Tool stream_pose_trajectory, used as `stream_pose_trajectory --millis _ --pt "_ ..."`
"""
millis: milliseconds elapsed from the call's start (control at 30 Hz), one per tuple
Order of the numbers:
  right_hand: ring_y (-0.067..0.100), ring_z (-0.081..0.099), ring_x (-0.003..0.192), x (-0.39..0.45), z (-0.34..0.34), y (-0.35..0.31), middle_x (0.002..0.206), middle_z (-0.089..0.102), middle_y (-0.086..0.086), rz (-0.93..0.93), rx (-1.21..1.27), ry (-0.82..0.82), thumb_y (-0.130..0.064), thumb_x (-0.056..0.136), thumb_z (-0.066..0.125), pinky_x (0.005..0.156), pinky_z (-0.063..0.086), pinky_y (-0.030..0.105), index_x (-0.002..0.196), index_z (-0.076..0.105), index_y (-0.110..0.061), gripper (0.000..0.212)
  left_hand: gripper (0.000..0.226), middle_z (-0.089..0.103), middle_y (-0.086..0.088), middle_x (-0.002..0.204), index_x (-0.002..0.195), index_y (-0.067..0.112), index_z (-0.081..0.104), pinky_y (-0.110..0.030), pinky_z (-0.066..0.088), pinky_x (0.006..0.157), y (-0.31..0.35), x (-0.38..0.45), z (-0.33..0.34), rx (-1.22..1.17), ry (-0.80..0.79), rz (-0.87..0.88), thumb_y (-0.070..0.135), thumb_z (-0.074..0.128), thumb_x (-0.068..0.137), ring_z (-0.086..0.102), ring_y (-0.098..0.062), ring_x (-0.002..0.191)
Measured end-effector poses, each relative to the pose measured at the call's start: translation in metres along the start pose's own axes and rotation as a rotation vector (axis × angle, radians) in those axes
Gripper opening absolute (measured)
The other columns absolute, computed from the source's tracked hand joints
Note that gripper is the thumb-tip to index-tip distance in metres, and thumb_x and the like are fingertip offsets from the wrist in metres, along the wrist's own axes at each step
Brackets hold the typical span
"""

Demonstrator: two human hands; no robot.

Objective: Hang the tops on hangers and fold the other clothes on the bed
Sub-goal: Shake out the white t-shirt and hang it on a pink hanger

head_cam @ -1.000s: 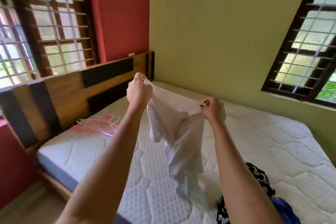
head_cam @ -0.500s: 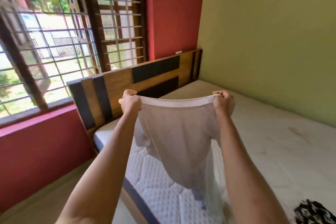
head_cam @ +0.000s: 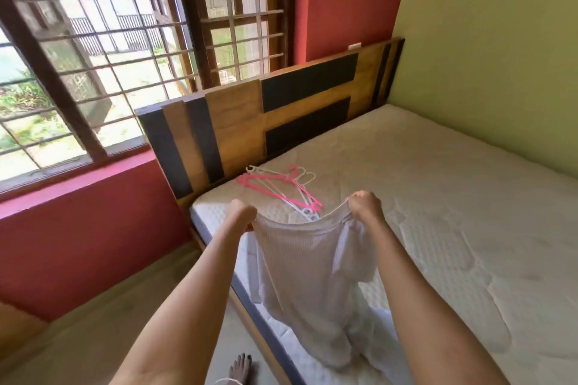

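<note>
my left hand (head_cam: 241,213) and right hand (head_cam: 365,206) gripping the white ribbed top (head_cam: 305,262), hem now sagging, pink and white plastic hangers (head_cam: 283,189) showing again

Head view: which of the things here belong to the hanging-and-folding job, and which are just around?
Part of the job:
- white top, held up by the left hand and right hand
- pink and white hangers lying on the mattress near the headboard

Just around:
- wooden headboard
- barred windows
- bare foot on the floor
</note>
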State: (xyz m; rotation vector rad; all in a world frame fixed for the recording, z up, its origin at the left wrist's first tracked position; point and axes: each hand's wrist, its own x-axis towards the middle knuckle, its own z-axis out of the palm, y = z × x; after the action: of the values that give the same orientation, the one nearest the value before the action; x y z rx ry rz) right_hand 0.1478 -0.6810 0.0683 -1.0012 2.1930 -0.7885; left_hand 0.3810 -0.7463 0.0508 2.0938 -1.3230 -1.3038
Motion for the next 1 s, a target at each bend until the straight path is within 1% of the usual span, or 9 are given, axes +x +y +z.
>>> stream_pose_trajectory --millis 67,167,267,367,500,633,767,867,1000 --pt "0.025 0.052 0.079 0.027 0.036 -0.005 0.086 0.057 0.017 0.039 -0.057 -0.032 -0.003 0.085 0.043 0.067 0.038 0.027 0.074 0.059 -0.004 0.019 0.012 0.049 -0.012 0.077 0.084 0.004 0.049 -0.027 0.05 0.055 -0.003 0.047 -0.003 -0.071 0.023 -0.016 0.005 0.042 0.094 0.051 -0.018 0.063" --pt "0.034 0.059 0.102 0.068 0.095 -0.02 0.108 0.063 0.026 0.077 -0.119 -0.094 -0.008 0.088 0.049 0.078 0.045 0.031 0.099 0.065 0.006 0.024 0.013 0.047 -0.014 0.075 0.094 0.0 0.049 -0.037 0.049 0.062 -0.01 0.111 0.0 -0.122 -0.026 -0.053 0.004 0.036 0.092 0.051 -0.024 0.062" --pt "0.032 0.056 0.112 0.107 0.156 -0.037 0.122 0.06 0.022 0.103 -0.19 -0.174 -0.012 0.092 0.047 0.084 0.044 0.029 0.115 0.061 0.003 0.031 0.033 0.058 -0.022 0.091 0.112 -0.006 0.054 -0.037 0.049 0.071 -0.009 0.16 0.006 -0.09 -0.082 -0.045 0.018 0.037 0.096 0.061 -0.037 0.088" --pt "0.032 0.057 0.111 0.143 0.199 -0.048 0.121 0.06 0.022 0.083 -0.286 -0.285 -0.002 0.087 0.049 0.089 0.044 0.032 0.116 0.059 0.004 0.031 0.036 0.061 -0.021 0.086 0.107 -0.005 0.058 -0.035 0.047 0.071 -0.001 0.209 0.017 -0.066 -0.12 -0.019 0.024 0.039 0.097 0.063 -0.036 0.088" --pt "0.03 0.051 0.12 0.195 0.241 -0.044 0.134 0.05 0.018 0.06 -0.421 -0.397 -0.005 0.085 0.057 0.095 0.044 0.033 0.13 0.05 -0.004 0.046 0.036 0.061 -0.033 0.108 0.1 -0.007 0.059 -0.046 0.05 0.085 0.009 0.286 0.049 -0.009 -0.174 0.008 0.024 0.044 0.091 0.061 -0.044 0.101" --pt "0.029 0.05 0.122 0.253 0.272 -0.028 0.133 0.05 0.01 -0.018 -0.518 -0.344 -0.006 0.084 0.05 0.101 0.042 0.034 0.12 0.063 -0.018 0.041 0.034 0.059 -0.03 0.116 0.112 -0.005 0.057 -0.045 0.046 0.092 0.019 0.341 0.083 0.031 -0.228 0.014 0.017 0.044 0.091 0.057 -0.041 0.109" --pt "0.029 0.032 0.134 0.294 0.295 -0.014 0.142 0.037 0.003 -0.042 -0.695 -0.372 -0.008 0.088 0.046 0.11 0.029 0.039 0.128 0.057 -0.024 0.045 0.032 0.061 -0.022 0.119 0.115 -0.002 0.058 -0.036 0.043 0.094 0.021 0.371 0.106 0.051 -0.262 0.04 0.017 0.043 0.093 0.055 -0.034 0.114" --pt "0.029 0.018 0.142 0.308 0.307 0.002 0.152 0.025 0.005 -0.006 -0.782 -0.485 -0.011 0.091 0.042 0.114 0.023 0.041 0.132 0.053 -0.019 0.043 0.034 0.058 -0.023 0.123 0.118 -0.002 0.057 -0.032 0.039 0.093 0.016 0.384 0.122 0.128 -0.279 0.088 0.019 0.041 0.097 0.051 -0.034 0.118" --pt "0.031 0.045 0.126 0.302 0.304 0.011 0.129 0.054 0.013 0.021 -0.634 -0.374 -0.009 0.085 0.051 0.102 0.04 0.035 0.114 0.066 -0.01 0.032 0.03 0.057 -0.024 0.122 0.117 -0.003 0.054 -0.031 0.04 0.088 0.022 0.382 0.135 0.226 -0.303 0.154 0.012 0.042 0.093 0.052 -0.034 0.116"
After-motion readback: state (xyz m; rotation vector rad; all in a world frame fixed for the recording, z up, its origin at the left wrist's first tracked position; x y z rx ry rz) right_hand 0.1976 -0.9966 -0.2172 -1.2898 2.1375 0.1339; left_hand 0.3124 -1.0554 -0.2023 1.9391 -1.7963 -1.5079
